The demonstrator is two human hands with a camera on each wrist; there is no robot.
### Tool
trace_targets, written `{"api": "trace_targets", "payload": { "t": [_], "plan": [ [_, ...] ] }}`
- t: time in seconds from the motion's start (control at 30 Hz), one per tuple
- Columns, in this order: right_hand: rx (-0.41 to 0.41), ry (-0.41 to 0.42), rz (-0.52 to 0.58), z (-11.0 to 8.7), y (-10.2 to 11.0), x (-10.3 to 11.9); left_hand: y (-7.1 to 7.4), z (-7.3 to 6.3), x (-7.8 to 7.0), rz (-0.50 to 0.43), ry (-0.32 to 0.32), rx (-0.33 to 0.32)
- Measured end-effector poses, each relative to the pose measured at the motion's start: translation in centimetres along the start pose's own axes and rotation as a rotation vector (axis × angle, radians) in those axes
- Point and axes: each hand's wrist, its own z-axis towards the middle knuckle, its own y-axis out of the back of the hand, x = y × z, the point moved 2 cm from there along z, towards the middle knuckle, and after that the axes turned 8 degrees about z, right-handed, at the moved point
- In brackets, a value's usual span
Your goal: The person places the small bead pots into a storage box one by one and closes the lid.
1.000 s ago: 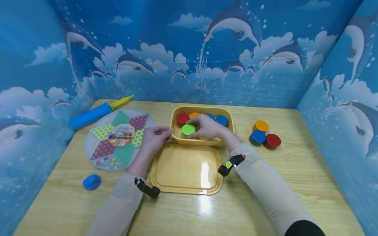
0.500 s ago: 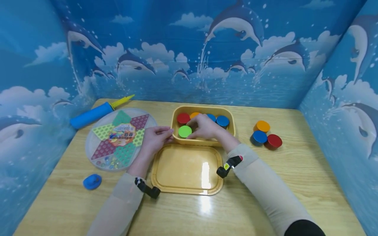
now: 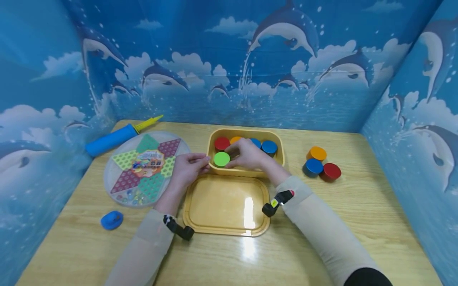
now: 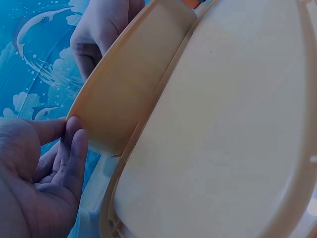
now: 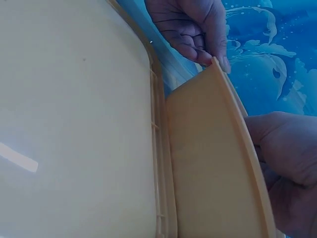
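My left hand [image 3: 187, 167] pinches an oblong tan plastic box [image 3: 239, 172], presumably steadying it; I can't tell if my right hand [image 3: 248, 154] grips the round green block [image 3: 222, 159].

the right hand [image 3: 247, 154] partly hides an orange disc [image 3: 234, 139] and a blue disc [image 3: 256, 142] inside the yellow box [image 3: 243, 172].

Left hand [image 3: 187, 168] holds tub [image 3: 239, 172]; right hand [image 3: 249, 154] beside green disc [image 3: 221, 159].

Wooden table [image 3: 372, 206] — box [image 3: 239, 172], tray [image 3: 218, 206], discs [image 3: 313, 167]
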Motion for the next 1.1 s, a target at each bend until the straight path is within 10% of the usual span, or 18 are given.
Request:
{"api": "trace_targets", "payload": {
  "t": [0.63,1.1],
  "plan": [
    [-0.146,0.083,0.135,-8.4,4.9,1.6,0.0,-0.1,-0.1,0.007,0.007,-0.002],
    [-0.328,0.077,0.018,-15.3,7.9,0.0,-0.1,-0.2,-0.2,0.029,0.003,-0.003]
  ]
}}
